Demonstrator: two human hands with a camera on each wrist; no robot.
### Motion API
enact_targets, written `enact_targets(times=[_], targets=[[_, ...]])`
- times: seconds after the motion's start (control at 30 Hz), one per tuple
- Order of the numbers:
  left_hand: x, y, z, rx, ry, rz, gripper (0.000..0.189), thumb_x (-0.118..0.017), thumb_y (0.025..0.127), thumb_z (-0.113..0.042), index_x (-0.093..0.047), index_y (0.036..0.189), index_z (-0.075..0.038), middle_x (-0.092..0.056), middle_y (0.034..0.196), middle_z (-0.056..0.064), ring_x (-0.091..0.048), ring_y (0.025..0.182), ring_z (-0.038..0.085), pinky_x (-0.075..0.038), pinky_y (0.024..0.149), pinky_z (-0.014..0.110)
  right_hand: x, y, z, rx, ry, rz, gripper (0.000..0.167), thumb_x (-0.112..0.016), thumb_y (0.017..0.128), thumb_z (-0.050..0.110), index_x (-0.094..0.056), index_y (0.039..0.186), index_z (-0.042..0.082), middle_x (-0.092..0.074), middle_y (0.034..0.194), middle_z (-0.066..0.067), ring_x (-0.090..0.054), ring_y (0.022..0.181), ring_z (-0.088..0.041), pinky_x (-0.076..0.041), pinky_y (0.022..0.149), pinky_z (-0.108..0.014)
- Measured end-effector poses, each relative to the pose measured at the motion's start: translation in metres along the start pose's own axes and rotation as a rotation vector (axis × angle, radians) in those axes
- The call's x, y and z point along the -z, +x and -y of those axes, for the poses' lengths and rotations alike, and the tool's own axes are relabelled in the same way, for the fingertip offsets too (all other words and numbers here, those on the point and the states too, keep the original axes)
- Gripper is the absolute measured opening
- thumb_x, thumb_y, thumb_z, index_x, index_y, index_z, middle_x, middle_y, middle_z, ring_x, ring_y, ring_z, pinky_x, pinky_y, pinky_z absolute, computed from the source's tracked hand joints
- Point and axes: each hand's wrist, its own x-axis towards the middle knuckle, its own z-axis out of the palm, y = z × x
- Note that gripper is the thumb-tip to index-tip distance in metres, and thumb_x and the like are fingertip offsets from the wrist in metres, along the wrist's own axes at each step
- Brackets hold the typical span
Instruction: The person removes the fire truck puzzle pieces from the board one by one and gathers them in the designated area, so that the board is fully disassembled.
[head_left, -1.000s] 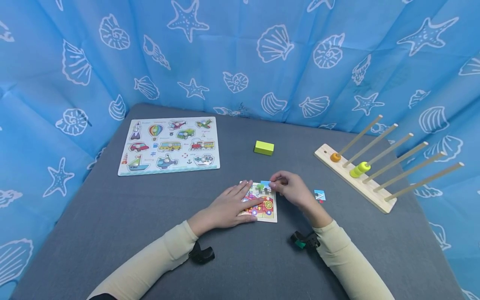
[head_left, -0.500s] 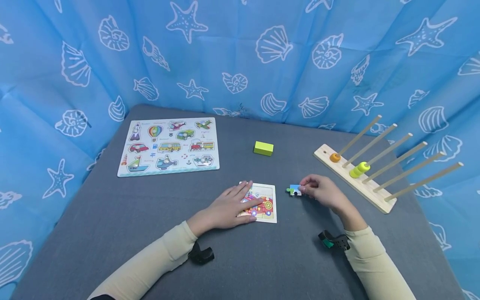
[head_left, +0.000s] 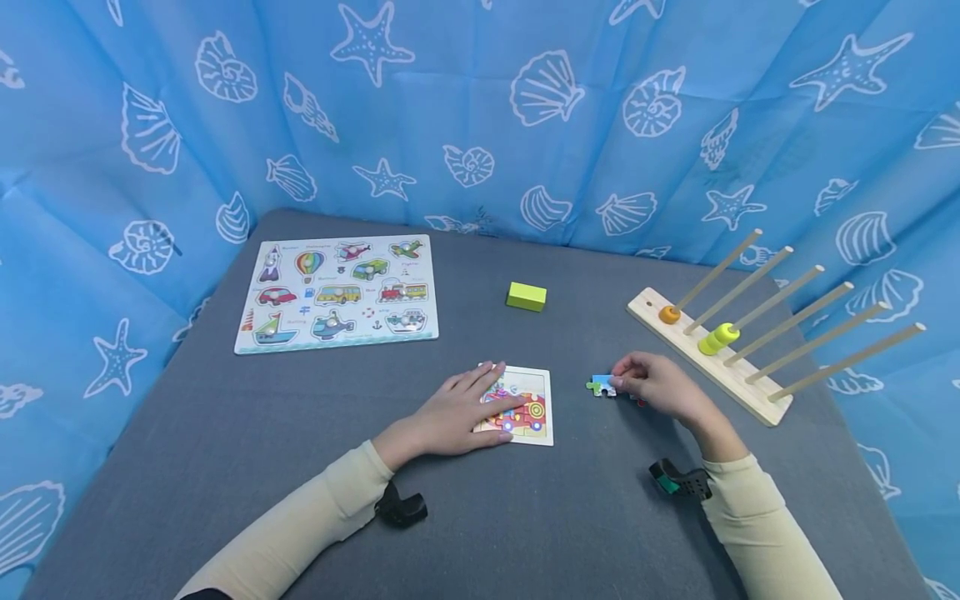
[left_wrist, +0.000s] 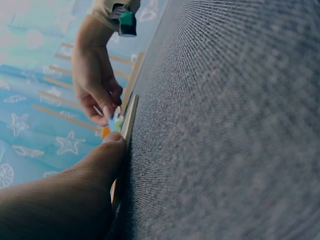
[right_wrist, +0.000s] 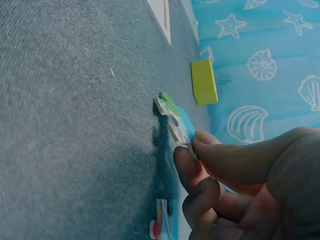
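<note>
My left hand (head_left: 459, 414) lies with straight, spread fingers on a small square jigsaw puzzle (head_left: 542, 379) that shows a red vehicle; its upper strip shows bare board. Right of the puzzle, my right hand (head_left: 662, 390) pinches a blue and green jigsaw piece (head_left: 602, 385) between thumb and finger. The right wrist view shows this piece (right_wrist: 175, 114) tilted just over the cloth. Below it there, a second jigsaw piece (right_wrist: 166, 216) with a red knob lies on the cloth; in the head view my right hand mostly hides it.
A vehicle peg puzzle board (head_left: 337, 292) lies at the back left. Behind the jigsaw puzzle sits a lime green block (head_left: 527, 297). On the right stands a wooden rack (head_left: 712, 358) with several tall slanting pegs, orange and yellow-green beads on it. A blue curtain (head_left: 465, 108) hangs behind the table.
My right hand has lifted the blue and green jigsaw piece from the puzzle's top edge and carried it right, near the second piece. My left hand has stayed put.
</note>
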Motion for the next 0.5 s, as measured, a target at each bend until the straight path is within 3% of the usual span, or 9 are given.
enact_targets(times=[0.5], targets=[[-0.0019,0.0005,0.0024,-0.011,-0.005,-0.018,0.059,-0.04,0.095,-0.06,-0.026,0.149,-0.042,-0.005,0.162,0.004,-0.004,0.148,0.022,-0.016,0.114,0.049,-0.0044,0.003,0.0031,0.027,-0.162,-0.077,0.016,-0.063,0.091,0.012,-0.062,0.103,0.001,-0.061,0.087,-0.008,-0.051,0.071,-0.016,-0.04,0.059,-0.03]])
